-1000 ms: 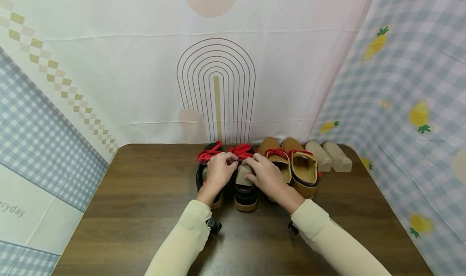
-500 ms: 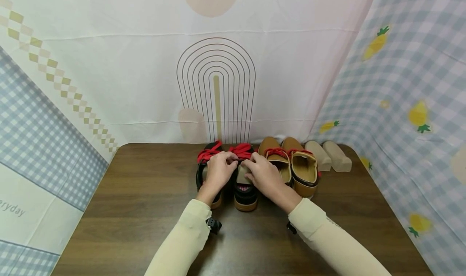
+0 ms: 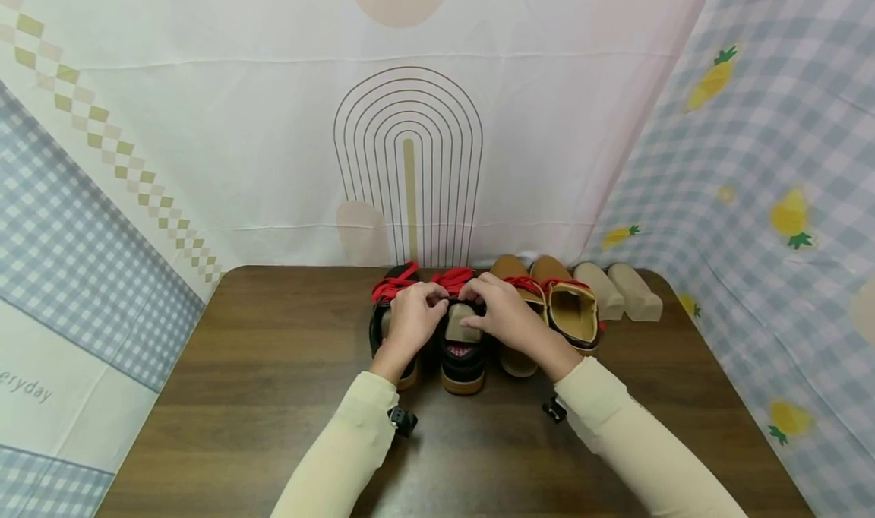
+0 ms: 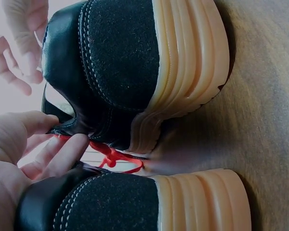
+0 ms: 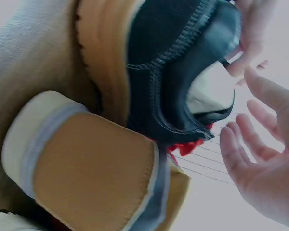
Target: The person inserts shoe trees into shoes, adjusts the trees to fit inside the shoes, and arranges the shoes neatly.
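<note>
Evidently, the black shoe (image 3: 463,367) is low-cut, with a dark heel, an amber sole and red laces (image 3: 453,279) over its front. It stands upright on the brown table (image 3: 294,366), toe toward the patterned cloth (image 3: 273,153), between its matching shoe (image 4: 120,202) and a pair of tan shoes (image 3: 574,313). The left hand (image 3: 412,317) pinches the edge of its opening between thumb and fingers. The right hand (image 3: 504,313) has its fingers apart and gently curved, gripping nothing.

Inside the black shoe sits a beige insert (image 3: 462,324), with some red-and-white patterned lining visible behind it; part of a beige piece also shows in the matching shoe. The outermost tan shoe shows only its cream lining. Two beige blocks (image 3: 618,292) lie side by side beyond it.

From the left wrist, the pinch, the pale stitching and the ridged sole come clear; from the right wrist, a small gap appears between the right fingertips (image 5: 227,137) and the shoe. Only the head view takes in the blocks.
</note>
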`<state>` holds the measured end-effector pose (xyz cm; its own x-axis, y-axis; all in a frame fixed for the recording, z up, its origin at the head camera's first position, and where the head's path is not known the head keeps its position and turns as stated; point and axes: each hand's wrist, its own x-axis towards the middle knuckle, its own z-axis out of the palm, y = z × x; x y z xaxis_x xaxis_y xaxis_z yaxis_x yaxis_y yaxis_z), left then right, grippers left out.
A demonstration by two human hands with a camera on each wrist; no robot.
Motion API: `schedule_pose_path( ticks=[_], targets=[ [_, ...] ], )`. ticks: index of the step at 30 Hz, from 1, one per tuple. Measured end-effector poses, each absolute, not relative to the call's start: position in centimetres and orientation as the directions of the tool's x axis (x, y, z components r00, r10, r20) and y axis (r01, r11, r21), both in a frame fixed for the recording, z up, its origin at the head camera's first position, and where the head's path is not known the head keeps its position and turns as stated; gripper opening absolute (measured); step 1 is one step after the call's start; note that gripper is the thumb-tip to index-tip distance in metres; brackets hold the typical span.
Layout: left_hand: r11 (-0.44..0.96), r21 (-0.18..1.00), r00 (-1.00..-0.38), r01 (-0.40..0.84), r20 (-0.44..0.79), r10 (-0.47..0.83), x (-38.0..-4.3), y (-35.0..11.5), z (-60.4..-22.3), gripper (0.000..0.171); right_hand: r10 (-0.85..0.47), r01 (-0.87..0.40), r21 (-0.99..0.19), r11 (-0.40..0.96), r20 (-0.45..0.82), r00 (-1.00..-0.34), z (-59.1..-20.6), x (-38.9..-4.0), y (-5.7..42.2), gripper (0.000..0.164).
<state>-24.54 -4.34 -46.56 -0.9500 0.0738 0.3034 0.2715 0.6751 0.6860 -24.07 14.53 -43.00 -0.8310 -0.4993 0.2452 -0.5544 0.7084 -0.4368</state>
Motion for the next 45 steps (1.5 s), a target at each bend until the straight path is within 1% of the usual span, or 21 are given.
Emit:
schedule_pose_path(
  ticks=[2,5,12,15,30,34,38,45],
  targets=[
    [0.678,0.683,-0.949,0.274,0.307,0.074,-24.5,-4.3,-46.5,0.005,-0.516,-0.547,-0.451,0.706,0.203,-0.832,-42.7,-24.5,14.5,0.037],
    [0.680,0.680,-0.948,0.273,0.309,0.072,-24.6,-4.3,-46.5,0.005,-0.534,-0.548,-0.432,0.716,0.167,-0.829,-42.7,-25.0,14.5,0.037],
    [0.680,0.684,-0.952,0.265,0.300,0.069,-24.6,-4.3,-46.5,0.004,-0.535,-0.548,-0.436,0.714,0.166,-0.828,-43.2,-26.1,14.2,0.030],
    [0.679,0.685,-0.952,0.262,0.297,0.068,-24.6,-4.3,-46.5,0.004,-0.536,-0.545,-0.439,0.714,0.157,-0.829,-43.1,-26.2,14.1,0.029],
    [0.677,0.686,-0.950,0.265,0.305,0.064,-24.5,-4.2,-46.7,0.004,-0.497,-0.488,-0.391,0.780,0.087,-0.863,-43.2,-26.2,13.4,0.036],
    [0.679,0.686,-0.950,0.262,0.307,0.057,-24.6,-4.3,-46.8,0.005,-0.497,-0.500,-0.373,0.782,0.112,-0.861,-43.6,-26.1,13.2,0.036],
    [0.678,0.686,-0.950,0.265,0.308,0.060,-24.6,-4.3,-46.9,0.005,-0.495,-0.518,-0.368,0.772,0.163,-0.853,-44.0,-26.0,13.2,0.036],
    [0.676,0.683,-0.946,0.277,0.317,0.068,-24.6,-4.4,-46.7,0.006,-0.499,-0.559,-0.430,0.709,0.255,-0.828,-44.8,-25.9,13.4,0.034]
  ],
)
